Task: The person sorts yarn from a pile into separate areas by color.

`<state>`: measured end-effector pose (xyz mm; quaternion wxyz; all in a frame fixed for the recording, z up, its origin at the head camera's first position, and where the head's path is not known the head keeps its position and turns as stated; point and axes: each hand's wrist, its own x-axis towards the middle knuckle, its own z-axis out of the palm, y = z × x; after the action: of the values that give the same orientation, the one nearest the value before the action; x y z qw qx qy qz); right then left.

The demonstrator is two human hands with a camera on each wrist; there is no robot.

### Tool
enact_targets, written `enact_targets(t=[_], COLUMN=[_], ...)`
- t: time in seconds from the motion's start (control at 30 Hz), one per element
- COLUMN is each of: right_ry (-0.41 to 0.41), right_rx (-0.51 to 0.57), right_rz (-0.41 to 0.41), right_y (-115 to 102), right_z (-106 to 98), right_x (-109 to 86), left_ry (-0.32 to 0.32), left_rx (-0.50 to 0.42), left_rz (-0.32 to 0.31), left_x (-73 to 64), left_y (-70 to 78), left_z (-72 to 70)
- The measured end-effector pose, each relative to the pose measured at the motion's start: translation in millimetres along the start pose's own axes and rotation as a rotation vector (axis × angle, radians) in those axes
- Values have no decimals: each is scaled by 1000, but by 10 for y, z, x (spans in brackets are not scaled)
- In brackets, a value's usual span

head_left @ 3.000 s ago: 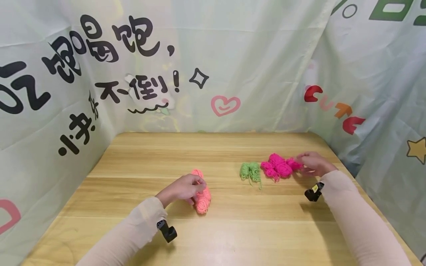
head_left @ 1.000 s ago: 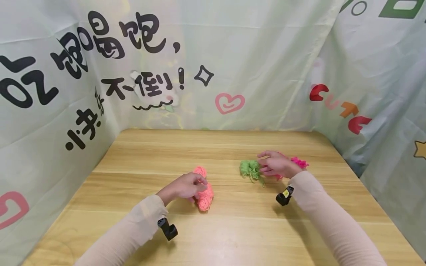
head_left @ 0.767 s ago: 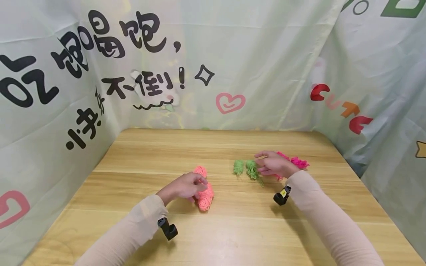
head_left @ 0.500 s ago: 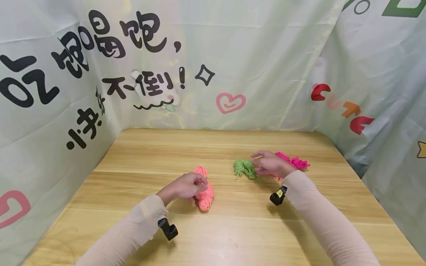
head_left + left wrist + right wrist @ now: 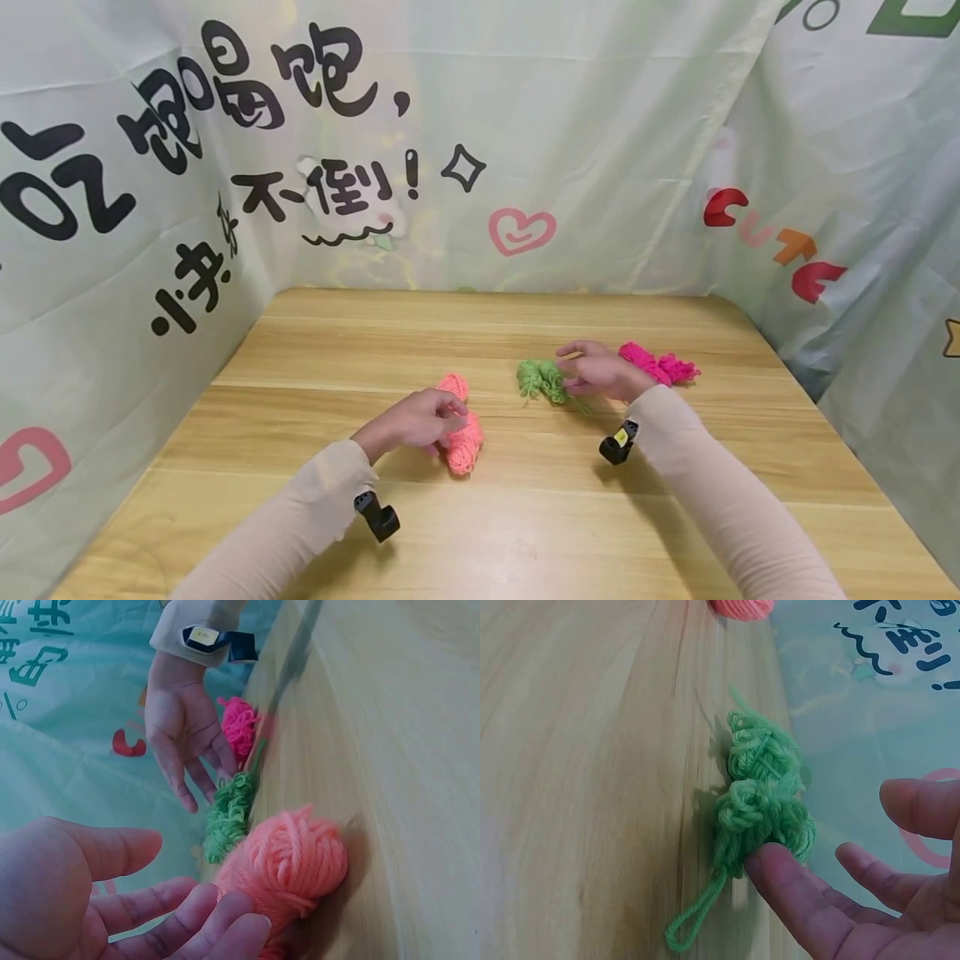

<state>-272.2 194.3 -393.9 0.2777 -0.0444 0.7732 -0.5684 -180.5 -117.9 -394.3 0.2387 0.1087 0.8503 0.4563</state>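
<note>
My left hand [image 5: 414, 419] rests with loosely bent fingers against the coral yarn [image 5: 465, 446] near the middle of the table. In the left wrist view its fingers [image 5: 172, 919] touch the side of the yarn without closing round it. Farther right, my right hand [image 5: 600, 372] has its fingers spread beside the green yarn [image 5: 534, 379]. One fingertip [image 5: 769, 859] presses on the near end of that green bundle, which lies as two tangled clumps with a loose loop. Magenta yarn [image 5: 654, 362] lies behind and right of the right hand, partly covered by it.
The wooden table [image 5: 480, 517] carries the yarn in a loose row. Printed cloth [image 5: 600, 125] hangs along the back, left and right edges. A small black camera sits on each wrist.
My right hand has moved left from the magenta yarn to the green yarn, and the green clumps have slid left, briefly parting. My left hand has stayed at the coral yarn.
</note>
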Motion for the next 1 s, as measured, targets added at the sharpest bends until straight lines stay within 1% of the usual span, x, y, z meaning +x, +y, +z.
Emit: enact_targets(t=[0.23,0.4,0.53,0.67,0.77,0.87,1.0], right_ry=[-13,-14,14,30,12,-17,-63], right_rx=[-18,-26,-37,-33,-39,-34,-17], right_rz=[-4,-19,-22,-35,-58,-77,-86], right_y=[-11,-47,-92,-149,-182,-203,-212], right_z=[47,55,49,46,65,107,189], right_x=[16,-31,-91,-154,-194,-208,-196], left_ry=[5,20,40,40,45,72,99], left_rx=[8,5,7,2,-19,-43,-67], left_rz=[11,30,23,23,20,10,-18], left_x=[-28,-32,-22,-5,13,32,62], left_y=[13,6,-14,-41,-55,-45,-31], left_z=[-17,-48,-88,-137,-183,-238,-306])
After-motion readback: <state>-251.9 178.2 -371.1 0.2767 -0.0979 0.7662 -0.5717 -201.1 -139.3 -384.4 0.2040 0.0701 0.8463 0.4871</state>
